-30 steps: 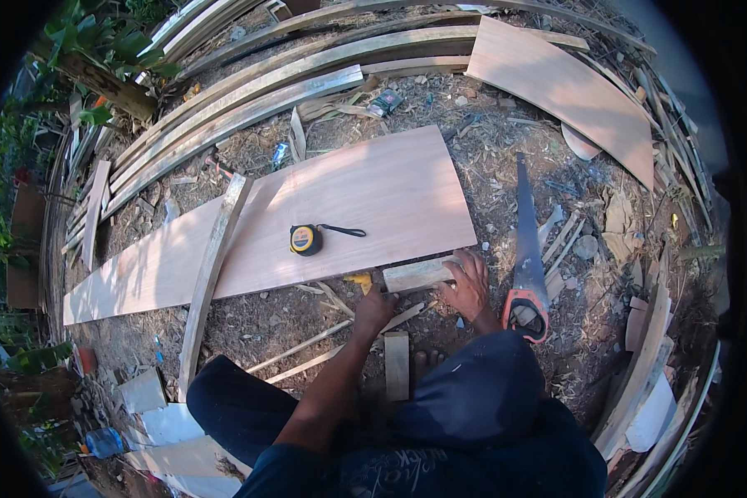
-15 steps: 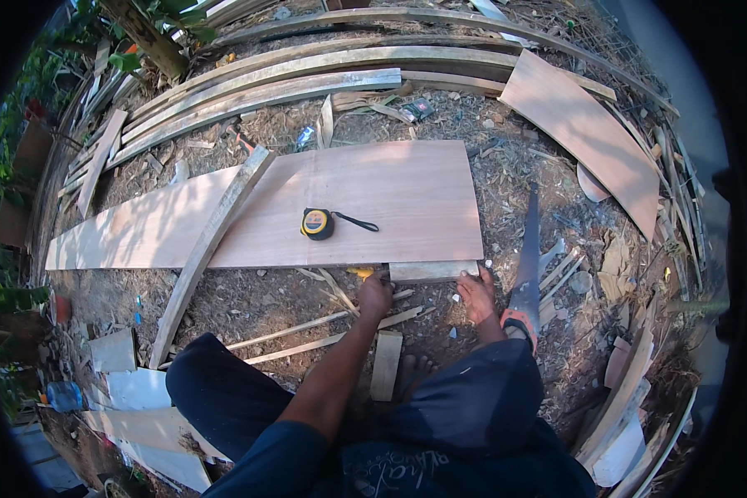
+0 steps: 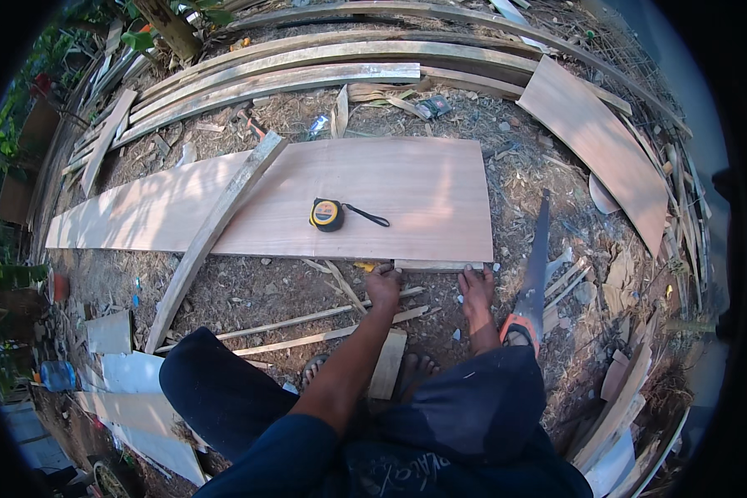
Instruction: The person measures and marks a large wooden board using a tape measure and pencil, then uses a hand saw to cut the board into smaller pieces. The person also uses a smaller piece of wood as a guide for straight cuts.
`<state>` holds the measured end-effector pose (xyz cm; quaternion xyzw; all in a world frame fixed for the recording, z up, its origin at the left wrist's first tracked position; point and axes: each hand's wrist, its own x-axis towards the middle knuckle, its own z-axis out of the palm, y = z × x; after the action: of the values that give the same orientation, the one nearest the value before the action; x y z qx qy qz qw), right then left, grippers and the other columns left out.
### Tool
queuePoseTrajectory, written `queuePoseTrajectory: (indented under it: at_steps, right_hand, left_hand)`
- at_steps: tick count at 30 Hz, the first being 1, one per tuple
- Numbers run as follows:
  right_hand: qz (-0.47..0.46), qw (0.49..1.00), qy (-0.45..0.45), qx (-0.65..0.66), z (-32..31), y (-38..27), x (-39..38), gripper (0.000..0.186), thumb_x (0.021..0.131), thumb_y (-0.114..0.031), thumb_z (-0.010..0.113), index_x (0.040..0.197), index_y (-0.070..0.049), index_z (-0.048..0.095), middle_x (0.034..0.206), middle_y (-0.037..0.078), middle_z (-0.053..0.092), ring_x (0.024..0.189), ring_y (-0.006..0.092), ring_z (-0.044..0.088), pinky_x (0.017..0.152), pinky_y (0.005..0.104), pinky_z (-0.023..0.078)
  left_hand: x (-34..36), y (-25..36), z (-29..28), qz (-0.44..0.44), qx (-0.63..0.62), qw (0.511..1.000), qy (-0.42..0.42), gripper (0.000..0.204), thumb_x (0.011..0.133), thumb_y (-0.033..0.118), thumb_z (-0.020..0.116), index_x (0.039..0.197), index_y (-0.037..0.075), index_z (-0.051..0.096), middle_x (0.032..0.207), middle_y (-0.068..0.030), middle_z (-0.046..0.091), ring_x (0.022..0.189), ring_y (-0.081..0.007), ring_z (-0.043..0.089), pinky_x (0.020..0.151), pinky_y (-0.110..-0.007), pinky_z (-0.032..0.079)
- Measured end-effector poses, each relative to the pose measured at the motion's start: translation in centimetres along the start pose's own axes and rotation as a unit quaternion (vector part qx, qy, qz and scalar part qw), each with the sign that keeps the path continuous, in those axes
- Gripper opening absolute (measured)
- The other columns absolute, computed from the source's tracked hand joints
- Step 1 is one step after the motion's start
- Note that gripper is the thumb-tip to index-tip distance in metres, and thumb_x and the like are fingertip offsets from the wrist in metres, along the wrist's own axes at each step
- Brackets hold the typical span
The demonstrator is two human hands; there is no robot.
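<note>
A long plywood sheet [image 3: 390, 178] lies on the ground before me, with a short wooden block [image 3: 436, 266] mostly tucked under its near edge toward the right. The fingers of my left hand [image 3: 383, 288] are curled at the block's left end. Beside those fingertips shows a small yellow thing [image 3: 363, 266]; whether it is held I cannot tell. At the block's right end my right hand [image 3: 476, 295] grips with its fingertips near the sheet's corner. A yellow-and-black tape measure [image 3: 327, 215] with a wrist strap rests on the sheet. An orange-handled handsaw [image 3: 534, 274] is right of my right hand.
A timber beam [image 3: 216, 241] lies slantwise across the sheet's left part. Thin wood strips [image 3: 332, 332] and a short board [image 3: 388, 365] lie near my feet. Long planks [image 3: 332, 54] run along the back; another plywood piece [image 3: 598, 141] lies at far right.
The wooden block has slid farther under the sheet, so less of its face shows. Both hands have moved slightly forward with it. The whole view has shifted a little.
</note>
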<state>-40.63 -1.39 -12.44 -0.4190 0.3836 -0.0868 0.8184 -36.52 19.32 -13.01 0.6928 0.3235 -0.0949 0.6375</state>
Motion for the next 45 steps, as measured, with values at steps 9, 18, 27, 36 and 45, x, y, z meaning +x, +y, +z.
queuePoseTrajectory:
  at_steps: [9, 18, 27, 36, 45]
  right_hand:
    - [-0.024, 0.999, 0.013, 0.038, 0.3, 0.6, 0.8, 0.039, 0.090, -0.003, 0.068, 0.123, -0.015, 0.050, 0.104, 0.000, 0.061, 0.094, 0.0115, 0.061, 0.079, 0.0291, 0.055]
    - [0.014, 0.999, -0.010, -0.047, 0.4, -0.8, 0.7, 0.040, 0.092, -0.005, 0.065, 0.123, -0.013, 0.041, 0.113, 0.004, 0.057, 0.095, 0.0180, 0.065, 0.077, 0.0302, 0.057]
    - [0.027, 0.997, -0.029, -0.063, 1.4, -2.3, 1.3, 0.041, 0.093, -0.021, 0.067, 0.128, -0.011, 0.047, 0.112, 0.007, 0.057, 0.092, 0.0238, 0.064, 0.077, 0.0346, 0.057]
    - [-0.019, 0.996, -0.071, -0.057, 2.0, -4.1, 0.7, 0.040, 0.092, -0.023, 0.068, 0.125, -0.010, 0.051, 0.110, 0.005, 0.059, 0.091, 0.0166, 0.064, 0.073, 0.0280, 0.059]
    - [-0.006, 0.989, -0.119, -0.093, 0.9, -2.1, 2.1, 0.036, 0.094, -0.015, 0.066, 0.127, -0.008, 0.050, 0.109, 0.004, 0.061, 0.093, 0.0152, 0.066, 0.077, 0.0277, 0.058]
  left_hand:
    - [0.9, -0.6, 0.5, -0.019, -0.014, 1.000, -0.019, 0.023, 0.084, 0.007, 0.073, 0.103, -0.005, 0.068, 0.082, -0.0083, 0.070, 0.068, -0.0129, 0.062, 0.063, -0.027, 0.051]
    - [0.1, 0.4, -1.1, -0.080, -0.110, 0.986, -0.097, 0.017, 0.093, 0.009, 0.064, 0.108, 0.002, 0.062, 0.088, -0.0040, 0.066, 0.071, -0.0136, 0.063, 0.060, -0.025, 0.052]
    - [1.3, 5.3, -2.1, -0.205, -0.242, 0.948, 0.027, 0.058, 0.097, 0.047, 0.054, 0.135, 0.004, 0.045, 0.125, -0.0165, 0.056, 0.110, -0.0264, 0.058, 0.087, -0.040, 0.048]
    - [3.8, 7.1, -2.3, -0.225, -0.327, 0.917, 0.023, 0.061, 0.089, 0.059, 0.062, 0.128, 0.015, 0.052, 0.127, -0.0097, 0.054, 0.109, -0.0255, 0.051, 0.094, -0.043, 0.037]
    - [5.4, 5.4, -2.8, -0.252, -0.313, 0.916, -0.001, 0.056, 0.089, 0.057, 0.064, 0.122, 0.014, 0.053, 0.117, -0.0072, 0.055, 0.114, -0.0261, 0.050, 0.097, -0.041, 0.036]
